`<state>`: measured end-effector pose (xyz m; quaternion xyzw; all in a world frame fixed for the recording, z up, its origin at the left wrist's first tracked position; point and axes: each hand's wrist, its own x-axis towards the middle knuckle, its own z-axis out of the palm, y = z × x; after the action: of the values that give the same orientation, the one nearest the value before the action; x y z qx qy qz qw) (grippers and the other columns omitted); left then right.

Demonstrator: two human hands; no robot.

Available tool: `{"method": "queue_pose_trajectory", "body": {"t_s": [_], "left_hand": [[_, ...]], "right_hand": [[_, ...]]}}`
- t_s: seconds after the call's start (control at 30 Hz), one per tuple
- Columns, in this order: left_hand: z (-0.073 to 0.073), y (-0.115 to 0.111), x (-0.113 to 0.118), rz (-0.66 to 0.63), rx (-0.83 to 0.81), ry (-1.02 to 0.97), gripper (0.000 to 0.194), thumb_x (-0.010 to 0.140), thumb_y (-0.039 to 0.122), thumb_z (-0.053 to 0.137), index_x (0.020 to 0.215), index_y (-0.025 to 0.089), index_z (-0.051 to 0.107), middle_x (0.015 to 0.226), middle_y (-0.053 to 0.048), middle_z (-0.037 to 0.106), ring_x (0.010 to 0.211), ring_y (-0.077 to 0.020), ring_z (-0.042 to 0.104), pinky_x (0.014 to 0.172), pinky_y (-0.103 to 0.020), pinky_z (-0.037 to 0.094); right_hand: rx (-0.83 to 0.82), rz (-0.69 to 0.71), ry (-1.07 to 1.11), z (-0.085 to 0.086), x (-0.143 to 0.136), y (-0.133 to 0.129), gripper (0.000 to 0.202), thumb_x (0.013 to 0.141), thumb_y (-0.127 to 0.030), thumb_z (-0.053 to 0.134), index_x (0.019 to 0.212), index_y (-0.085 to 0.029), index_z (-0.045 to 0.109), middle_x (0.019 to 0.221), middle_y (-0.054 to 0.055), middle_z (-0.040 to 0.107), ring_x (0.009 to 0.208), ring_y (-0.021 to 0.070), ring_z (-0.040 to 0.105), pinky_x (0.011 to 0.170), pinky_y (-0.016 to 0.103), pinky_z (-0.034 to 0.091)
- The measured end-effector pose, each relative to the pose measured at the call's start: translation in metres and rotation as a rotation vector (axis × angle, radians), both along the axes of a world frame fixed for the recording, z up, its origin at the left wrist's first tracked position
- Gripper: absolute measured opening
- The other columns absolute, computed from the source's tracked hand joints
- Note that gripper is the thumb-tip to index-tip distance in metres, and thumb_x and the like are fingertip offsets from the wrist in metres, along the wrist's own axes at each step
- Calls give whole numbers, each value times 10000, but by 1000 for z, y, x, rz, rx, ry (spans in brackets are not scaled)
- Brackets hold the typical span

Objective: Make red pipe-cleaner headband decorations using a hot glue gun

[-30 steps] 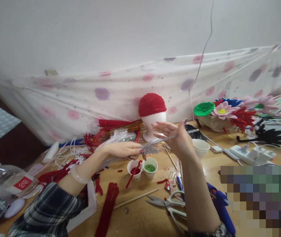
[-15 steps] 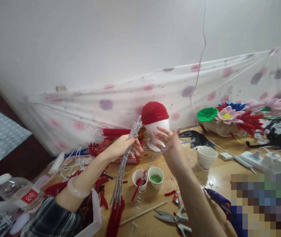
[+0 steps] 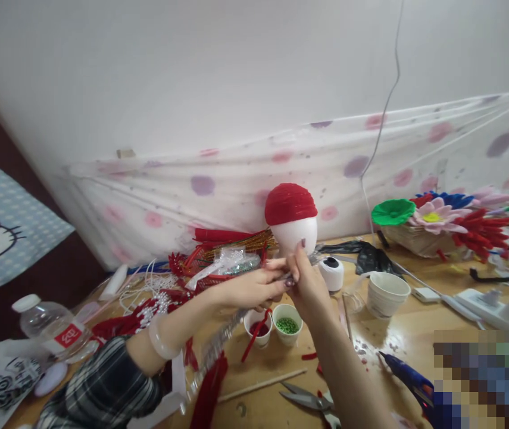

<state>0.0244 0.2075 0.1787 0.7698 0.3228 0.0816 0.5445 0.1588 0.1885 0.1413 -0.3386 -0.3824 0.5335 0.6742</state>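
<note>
A bundle of silver tinsel pipe cleaners [image 3: 224, 336] slants from the lower left up to my hands, in front of a white foam head [image 3: 296, 233] with a red wrapped top [image 3: 290, 204]. My left hand [image 3: 254, 286] is closed around the bundle, palm down. Against it, my right hand [image 3: 306, 280] is closed on the bundle's upper part, thumb pointing up. My fingers hide the middle of the bundle. Just below my hands stand a paper cup of green beads [image 3: 287, 326] and a cup with dark red contents [image 3: 258, 329]. Red pipe cleaners [image 3: 209, 390] lie at the front.
Scissors [image 3: 306, 398], a wooden stick [image 3: 263, 385] and a blue glue gun [image 3: 408, 378] lie in front. At right are a white cup [image 3: 387, 295], a power strip [image 3: 472, 304] and handmade flowers [image 3: 437, 215]. A plastic bottle [image 3: 55, 328] stands left; a white spool [image 3: 331, 275] stands behind my right hand.
My hands have come together, and my right hand has closed on the silver bundle. The bundle has tilted lower. A clear packet and the white spool now show behind my hands.
</note>
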Motion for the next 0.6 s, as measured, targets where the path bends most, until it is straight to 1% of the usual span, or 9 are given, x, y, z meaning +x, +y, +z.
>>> {"method": "queue_pose_trajectory", "body": {"t_s": [0.07,0.17,0.23,0.3,0.33,0.4,0.5,0.57,0.6], "left_hand": [[14,19,-13,-90,104,142,340,962,541,452,933,209,517,639,72,370,506,-82,323,496,-240,318],[43,65,-35,-127,278,336,175,896,342,651,871,171,628,768,26,570,685,-112,531,662,-251,462],[59,102,-48,-65,429,461,166,904,319,661,925,154,656,887,-8,640,815,-151,609,764,-309,525],[66,137,-56,61,583,567,260,944,363,616,1102,158,643,1126,-66,656,977,-206,645,850,-398,560],[65,152,-57,131,652,612,297,953,374,601,1171,175,629,1215,-81,637,1036,-224,639,888,-422,559],[50,175,-54,264,765,690,364,946,371,615,1251,173,590,1272,-103,611,1086,-240,631,910,-460,555],[10,194,-41,380,873,759,387,945,370,616,1278,177,576,1300,-109,597,1108,-247,624,924,-473,550],[-15,198,-33,385,905,780,397,943,369,620,1287,176,571,1310,-110,593,1121,-253,620,933,-482,546],[-24,198,-31,375,915,784,401,942,367,622,1290,176,570,1318,-111,588,1132,-257,616,941,-488,542]], "right_hand": [[34,-61,47,-1,6,4,634,703,-749,687,461,-236,403,786,81,768,740,226,692,678,332,540],[70,-143,73,-1,18,9,449,696,-648,753,620,-221,634,939,76,785,908,246,700,832,363,534],[67,-169,75,-2,27,10,369,718,-591,744,725,-223,711,971,74,783,963,252,690,856,374,526],[65,-190,68,-2,34,9,309,732,-531,742,749,-222,735,944,77,781,973,251,683,870,380,520],[63,-198,61,-2,37,8,286,731,-505,750,747,-220,740,921,77,778,958,248,682,873,379,519],[58,-222,42,-2,42,7,256,731,-474,766,751,-219,744,896,69,770,912,231,682,861,364,521],[45,-272,9,-2,49,6,243,721,-456,785,747,-221,729,861,50,757,826,196,674,798,326,528],[46,-302,-15,-1,53,5,263,703,-464,796,743,-217,714,830,44,747,778,184,666,765,319,529],[47,-313,-31,-1,55,5,277,692,-470,804,743,-214,709,814,44,743,766,184,664,760,321,530]]}}
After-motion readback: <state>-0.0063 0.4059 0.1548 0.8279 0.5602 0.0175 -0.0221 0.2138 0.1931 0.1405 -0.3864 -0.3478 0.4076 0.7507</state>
